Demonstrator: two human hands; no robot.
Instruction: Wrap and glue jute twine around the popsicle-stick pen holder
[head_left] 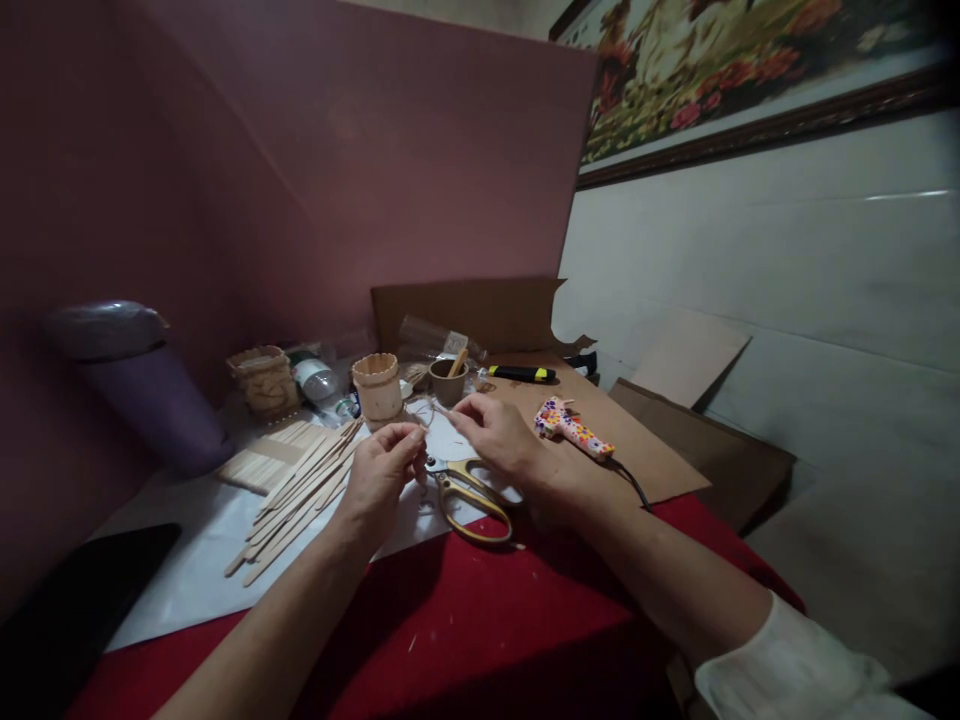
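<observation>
My left hand is closed in a pinch on a thin strand of twine, in front of a small wooden cup with a scalloped rim. To its right, my right hand also pinches the twine, which runs loosely between the two hands. Gold-handled scissors lie on the white sheet just below my hands, their blades partly hidden behind my left fingers. Several wooden sticks are fanned out left of my left hand. Right of my right hand, a patterned glue gun rests on cardboard.
A brown pot with a stick, a yellow-black cutter and a plastic bottle stand or lie behind my hands. At the left are another decorated cup, a purple container and a dark flat object. Red cloth covers the front.
</observation>
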